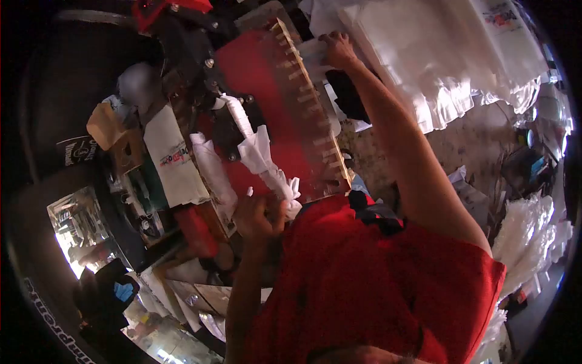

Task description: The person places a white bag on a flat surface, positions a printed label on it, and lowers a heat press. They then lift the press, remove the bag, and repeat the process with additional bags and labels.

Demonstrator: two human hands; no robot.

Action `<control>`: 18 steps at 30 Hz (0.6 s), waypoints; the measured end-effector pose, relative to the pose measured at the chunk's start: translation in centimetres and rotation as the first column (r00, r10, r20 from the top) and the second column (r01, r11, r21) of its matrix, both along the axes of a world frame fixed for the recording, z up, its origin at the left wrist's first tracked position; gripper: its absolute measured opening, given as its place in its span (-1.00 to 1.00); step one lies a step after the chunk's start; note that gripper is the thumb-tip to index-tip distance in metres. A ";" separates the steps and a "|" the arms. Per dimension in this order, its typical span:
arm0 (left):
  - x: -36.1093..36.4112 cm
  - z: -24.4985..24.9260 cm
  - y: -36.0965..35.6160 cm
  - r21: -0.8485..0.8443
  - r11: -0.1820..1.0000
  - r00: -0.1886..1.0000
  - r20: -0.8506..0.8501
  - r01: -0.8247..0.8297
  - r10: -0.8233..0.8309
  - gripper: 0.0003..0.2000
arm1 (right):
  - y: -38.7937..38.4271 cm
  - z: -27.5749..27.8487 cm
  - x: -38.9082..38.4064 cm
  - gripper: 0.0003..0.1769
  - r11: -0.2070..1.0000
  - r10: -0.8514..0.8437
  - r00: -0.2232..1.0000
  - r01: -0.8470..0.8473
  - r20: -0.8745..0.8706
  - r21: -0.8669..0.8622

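Note:
My right hand (338,50) reaches out at the top, fingers bent onto a pale, thin sheet (312,53) beside the taped edge (309,91) of a red screen frame (248,60). My left hand (260,216) is closed, thumb and fingers curled, at the near end of the frame. A small white tip (250,191) shows just above it; what the fingers grip is hidden. Close by are a bar wrapped in white cloth (257,151) and a second white-wrapped bar (213,170).
A stack of white sheets or bags (412,54) lies at upper right. Left of the frame is a white printed piece (173,156), with an open cardboard box (118,136) beyond it. Crumpled clear plastic (524,236) is at far right. Dark press arms (206,60) stand over the frame.

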State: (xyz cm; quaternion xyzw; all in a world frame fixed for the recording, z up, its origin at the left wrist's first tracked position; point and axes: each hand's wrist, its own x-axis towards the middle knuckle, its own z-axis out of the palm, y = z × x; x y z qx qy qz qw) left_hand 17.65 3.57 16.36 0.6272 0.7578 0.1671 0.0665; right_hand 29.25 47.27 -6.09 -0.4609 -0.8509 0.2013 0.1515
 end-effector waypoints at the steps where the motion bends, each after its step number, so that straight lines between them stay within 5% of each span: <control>1: 0.2 -0.1 0.0 0.014 1.000 0.999 0.031 -0.022 0.021 -0.74 | 0.4 -0.1 -0.2 -0.08 1.000 0.001 1.000 -0.001 0.011 -0.015; 3: 0.2 -0.4 -0.2 0.027 0.998 0.997 0.066 -0.048 0.046 -0.74 | 1.5 0.9 -1.1 0.01 0.999 0.046 0.982 -0.045 0.181 -0.012; 7: -0.4 -1.2 -0.6 0.053 0.998 0.999 -0.036 0.018 -0.016 -0.72 | 1.6 1.3 -1.5 0.00 0.998 0.051 0.977 -0.041 0.206 -0.054; 13: 0.1 -0.6 0.4 0.101 0.995 1.000 0.013 0.018 -0.020 -0.69 | 1.7 -0.6 -0.6 -0.46 0.981 0.103 0.986 -0.078 -0.134 0.180; 15: 0.1 -0.3 0.5 0.105 0.994 1.000 0.014 0.018 -0.020 -0.69 | 0.5 4.6 0.1 -0.73 0.954 -0.088 0.948 -0.008 -0.307 -0.300; 18: 0.2 -0.1 0.5 0.052 0.998 1.000 0.014 0.020 -0.021 -0.68 | 1.0 6.2 1.6 -0.76 0.991 -0.062 0.925 0.013 -0.375 -0.133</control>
